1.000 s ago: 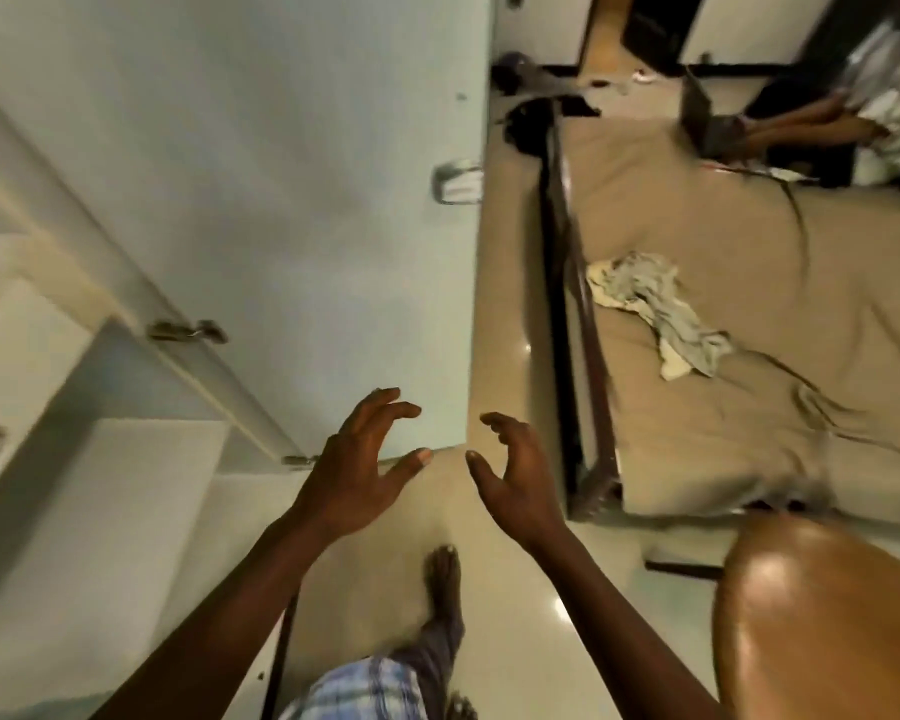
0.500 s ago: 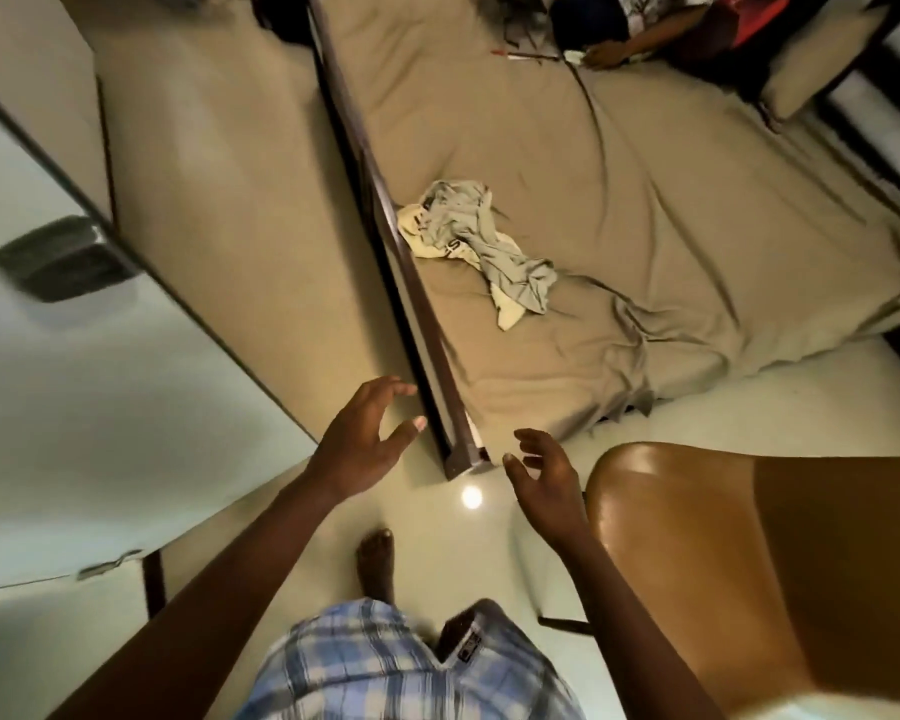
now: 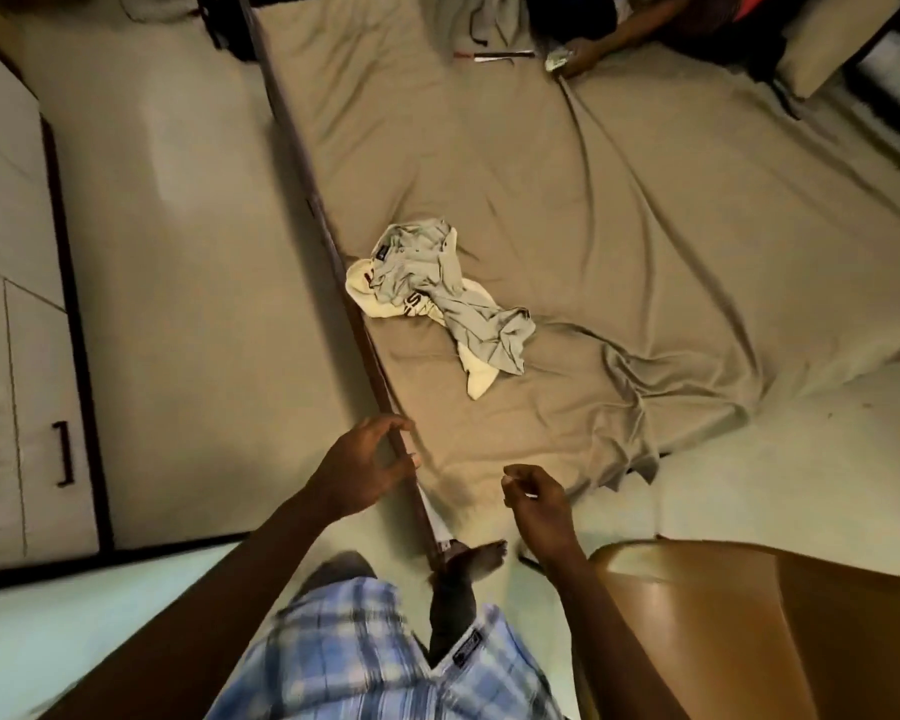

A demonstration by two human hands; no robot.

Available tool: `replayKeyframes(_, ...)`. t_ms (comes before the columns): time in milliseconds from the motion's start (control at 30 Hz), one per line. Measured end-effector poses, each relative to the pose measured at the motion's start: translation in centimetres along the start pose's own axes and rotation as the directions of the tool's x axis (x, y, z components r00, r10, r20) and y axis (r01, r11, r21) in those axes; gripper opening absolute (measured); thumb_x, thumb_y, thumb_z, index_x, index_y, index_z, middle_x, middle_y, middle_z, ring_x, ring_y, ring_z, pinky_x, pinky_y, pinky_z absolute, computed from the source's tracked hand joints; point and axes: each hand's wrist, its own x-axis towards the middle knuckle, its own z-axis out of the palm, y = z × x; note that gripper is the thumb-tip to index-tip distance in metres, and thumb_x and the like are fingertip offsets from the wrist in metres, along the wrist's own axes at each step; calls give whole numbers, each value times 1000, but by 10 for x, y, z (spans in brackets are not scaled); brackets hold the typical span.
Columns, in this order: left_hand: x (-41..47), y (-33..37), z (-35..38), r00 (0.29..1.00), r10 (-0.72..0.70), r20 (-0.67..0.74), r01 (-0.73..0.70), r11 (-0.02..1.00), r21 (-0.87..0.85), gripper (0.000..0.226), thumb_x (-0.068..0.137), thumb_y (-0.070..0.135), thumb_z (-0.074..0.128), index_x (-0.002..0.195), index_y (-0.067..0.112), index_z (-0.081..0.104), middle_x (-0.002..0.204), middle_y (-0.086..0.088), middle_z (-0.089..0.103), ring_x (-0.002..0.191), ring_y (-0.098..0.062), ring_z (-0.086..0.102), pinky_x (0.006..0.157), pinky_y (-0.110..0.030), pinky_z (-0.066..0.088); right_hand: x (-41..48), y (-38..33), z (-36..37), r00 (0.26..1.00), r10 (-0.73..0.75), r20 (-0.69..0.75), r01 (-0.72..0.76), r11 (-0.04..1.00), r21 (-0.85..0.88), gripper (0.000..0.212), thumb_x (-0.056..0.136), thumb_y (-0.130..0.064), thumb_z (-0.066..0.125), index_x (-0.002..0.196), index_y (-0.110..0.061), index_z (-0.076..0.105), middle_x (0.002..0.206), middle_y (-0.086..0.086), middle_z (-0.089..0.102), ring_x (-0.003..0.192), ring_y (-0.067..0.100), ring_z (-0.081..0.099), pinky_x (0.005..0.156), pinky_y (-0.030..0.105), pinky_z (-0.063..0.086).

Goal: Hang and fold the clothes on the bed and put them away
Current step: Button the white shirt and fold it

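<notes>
A crumpled heap of clothes (image 3: 437, 293), grey cloth over a cream garment with dark lettering, lies on the tan bed sheet (image 3: 619, 226) close to the bed's dark wooden side rail (image 3: 328, 241). My left hand (image 3: 365, 467) hovers over the rail near the bed's corner, fingers loosely curled and holding nothing. My right hand (image 3: 536, 504) hangs over the sheet's near edge, fingers relaxed and curled, also holding nothing. Both hands are well short of the clothes.
A brown chair (image 3: 759, 626) stands at the lower right beside my right arm. White wardrobe doors with dark handles (image 3: 22, 407) fill the left. Another person's arm (image 3: 624, 39) rests on the far end of the bed. My foot (image 3: 476, 558) is by the bed's corner.
The view has swung from the wardrobe toward the bed, and I have stepped closer. Both hands now reach over the bed's corner, nearer to the clothes.
</notes>
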Motion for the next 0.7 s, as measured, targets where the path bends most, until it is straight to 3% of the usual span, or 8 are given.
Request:
replayKeyframes(67, 28, 6, -4, 999, -31, -21, 31, 999, 13, 39, 89, 34, 79, 120, 42, 57, 126, 12, 60, 117, -9, 59, 93, -31, 51, 37, 1, 0, 997, 69, 31, -70, 996, 52, 29, 76, -54, 64, 96, -35, 72, 89, -4, 75, 91, 25, 74, 84, 43, 56)
replayKeyframes(167, 82, 6, -6, 996, -91, 6, 90, 996, 21, 38, 90, 40, 76, 122, 45, 56, 130, 12, 60, 119, -9, 58, 96, -36, 53, 83, -31, -4, 987, 142, 70, -145, 989, 39, 11, 88, -35, 69, 97, -31, 73, 89, -4, 76, 90, 25, 75, 80, 36, 53)
replayKeyframes(233, 113, 3, -2, 995, -101, 21, 100, 995, 19, 40, 91, 35, 77, 124, 43, 57, 132, 15, 59, 121, -8, 58, 100, -30, 49, 111, -41, -2, 982, 179, 62, -181, 983, 36, 8, 94, -24, 69, 97, -29, 74, 88, -6, 76, 87, 22, 75, 81, 37, 54)
replayKeyframes(300, 156, -7, 7, 995, -94, 44, 92, 995, 43, 41, 92, 31, 77, 128, 37, 60, 133, 15, 59, 123, -7, 58, 99, -22, 43, 151, -44, 5, 976, 211, 54, -212, 977, 19, 8, 94, -24, 69, 95, -30, 74, 90, -8, 76, 89, 21, 74, 88, 40, 56)
replayKeyframes(367, 206, -21, 17, 996, -69, 65, 65, 996, 63, 40, 93, 30, 75, 131, 30, 61, 133, 12, 59, 124, -9, 57, 102, -25, 45, 191, -46, 18, 972, 230, 39, -230, 973, -6, 5, 94, -26, 69, 96, -30, 72, 93, -9, 75, 92, 19, 72, 91, 39, 56)
replayKeyframes(533, 343, -57, 48, 983, 85, 164, -127, 956, 266, 39, 91, 26, 71, 128, 28, 60, 129, 6, 57, 121, -17, 56, 99, -43, 51, 292, -47, 58, 948, 299, -107, -308, 948, -84, 25, 96, -26, 68, 121, -22, 68, 112, -5, 69, 106, 17, 64, 86, 25, 42)
replayKeyframes(633, 399, -63, 63, 945, 237, 224, -316, 840, 442, 44, 86, 22, 72, 129, 26, 60, 137, 0, 55, 130, -24, 52, 101, -45, 47, 336, -51, 71, 923, 334, -193, -351, 934, -60, 44, 93, -25, 71, 135, -15, 61, 126, 6, 64, 119, 26, 61, 93, 28, 43)
replayKeyframes(700, 441, -76, 79, 919, 257, 298, -384, 750, 538, 53, 85, 25, 72, 136, 26, 56, 145, -2, 51, 136, -26, 47, 104, -46, 43, 377, -40, 80, 905, 341, -253, -365, 929, -54, 54, 89, -22, 75, 139, -10, 56, 130, 14, 63, 121, 33, 61, 101, 36, 48)
